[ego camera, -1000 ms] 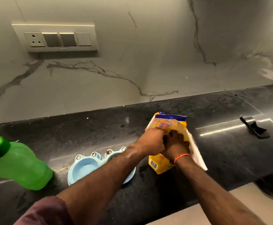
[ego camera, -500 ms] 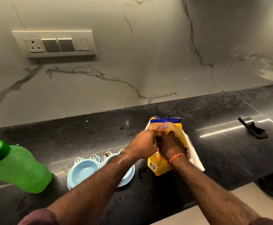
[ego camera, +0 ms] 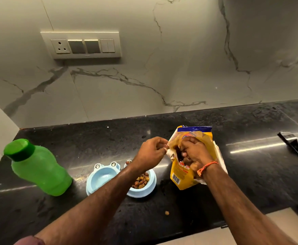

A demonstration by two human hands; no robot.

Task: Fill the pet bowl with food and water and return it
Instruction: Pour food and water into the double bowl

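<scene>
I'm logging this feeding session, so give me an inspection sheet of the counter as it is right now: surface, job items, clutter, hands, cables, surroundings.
Surface: black stone counter, glossy, with a stray kibble piece near the front edge.
Job's things: blue double pet bowl, right well holding kibble, left well with no food; yellow food bag open and upright; green bottle with its cap on.
Clutter: dark flat object at the right, too dim to identify.
Hands: left hand pinches the bag's open edge; right hand is inside the bag mouth, fingers curled around kibble.
Cables: nothing seen.
Surroundings: marble-look wall with a socket and switch panel.
</scene>
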